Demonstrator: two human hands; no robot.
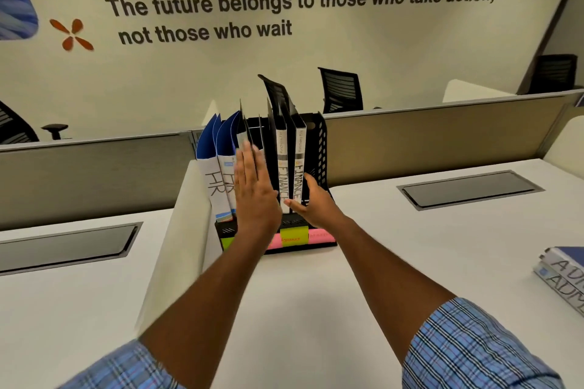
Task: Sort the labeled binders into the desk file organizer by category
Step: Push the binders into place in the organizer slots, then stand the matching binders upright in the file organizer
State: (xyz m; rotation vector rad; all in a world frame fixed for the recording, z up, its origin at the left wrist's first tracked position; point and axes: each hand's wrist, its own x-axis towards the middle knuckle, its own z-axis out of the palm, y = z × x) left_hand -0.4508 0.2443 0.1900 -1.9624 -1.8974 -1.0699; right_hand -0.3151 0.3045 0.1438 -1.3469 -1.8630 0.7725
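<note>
I am pressing my flat, open left hand against the HR binders while my right hand, fingers loose, is steadying the finance binders in the organizer. I judge this as squaring up; next I am needing the admin binders lying at the desk's right edge.

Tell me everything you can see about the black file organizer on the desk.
The organizer is black, plastic-looking, with a perforated right wall and upright dividers. It stands on the white desk against the partition. HR binders lean at its left; two FINANCE binders stand right. Green, yellow and pink labels line its front. The left hand and right hand touch the binders.
</note>
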